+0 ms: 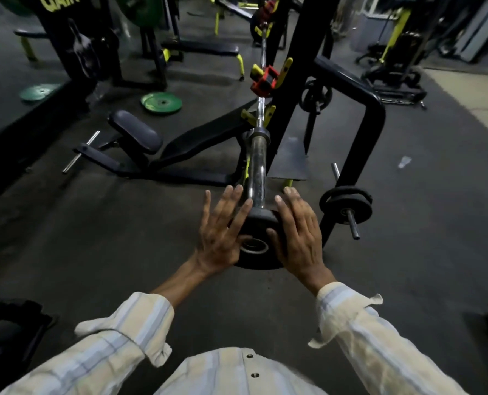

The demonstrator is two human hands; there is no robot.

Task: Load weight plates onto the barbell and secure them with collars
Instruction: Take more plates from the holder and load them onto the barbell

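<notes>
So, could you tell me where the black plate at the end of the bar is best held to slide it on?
Hold the black plate by its rim, one palm on each side, as the left hand and right hand do. The barbell sleeve passes through its centre hole, so push along the bar from the end.

One word can be read — "GAIN", in yellow-green capitals at about eleven o'clock, on a dark upright panel (63, 29) at the top edge, its upper part cut off. No markings on the plates or the bar are legible.
</notes>
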